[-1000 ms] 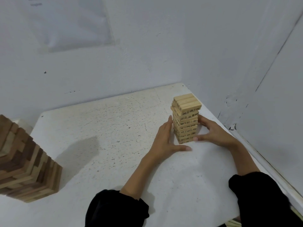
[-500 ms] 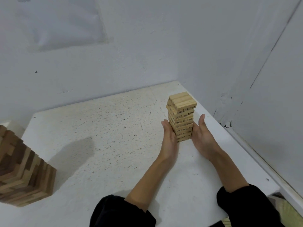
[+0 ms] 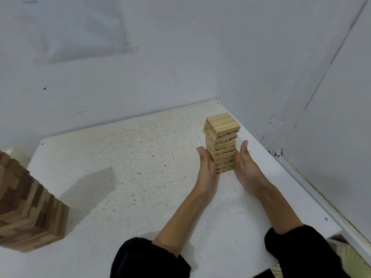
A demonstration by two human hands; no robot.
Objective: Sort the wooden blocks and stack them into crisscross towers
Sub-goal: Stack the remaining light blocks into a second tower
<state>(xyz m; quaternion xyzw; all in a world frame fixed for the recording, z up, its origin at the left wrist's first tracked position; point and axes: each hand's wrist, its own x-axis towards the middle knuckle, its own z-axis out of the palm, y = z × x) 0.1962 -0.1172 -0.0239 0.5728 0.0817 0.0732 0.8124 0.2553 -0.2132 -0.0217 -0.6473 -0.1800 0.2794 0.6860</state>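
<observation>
White speckled table (image 3: 140,187) is filling the near ground, with two black sleeves (image 3: 148,257) entering at its closest edge. Well to the left of the pale tower (image 3: 221,137), a bigger tower of dark and light blocks (image 3: 26,207) is standing at the table's near-left edge. Further in, the left hand (image 3: 206,167) is lying flat against the pale tower's left face and the right hand (image 3: 244,165) against its right face. Their fingers are straight, pointing away from the person and curling round nothing. That tower is standing upright between the palms, both hands equally close and covering only its lower half. Above the hands, a few layers are jutting slightly leftward, so squaring up is probably calling for a gentle inward press higher up. Behind the tower, grey walls (image 3: 200,57) are meeting in a corner.
</observation>
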